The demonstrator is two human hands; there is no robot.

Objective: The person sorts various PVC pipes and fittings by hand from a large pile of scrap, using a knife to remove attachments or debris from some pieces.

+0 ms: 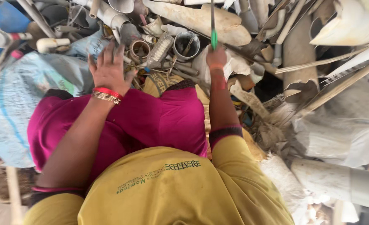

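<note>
Our right hand (pixel 216 58) is clenched around a thin green rod (pixel 213 29), holding it upright so it clears the scrap pile (pixel 218 21) ahead. Our left hand (pixel 109 68) hovers, fingers (pixel 108 49) released and spread, over short pipe pieces (pixel 139 48), holding nothing.

Ground buried, broken pipes (pixel 201 18), sacks (pixel 13 100)

- A thin green stick (pixel 213 29) stands almost straight up. Its lower end is held in a closed fist, and its top runs out of the picture.
- A short grey pipe piece (pixel 138 49) lies in the heap, its round open end facing up.
</note>
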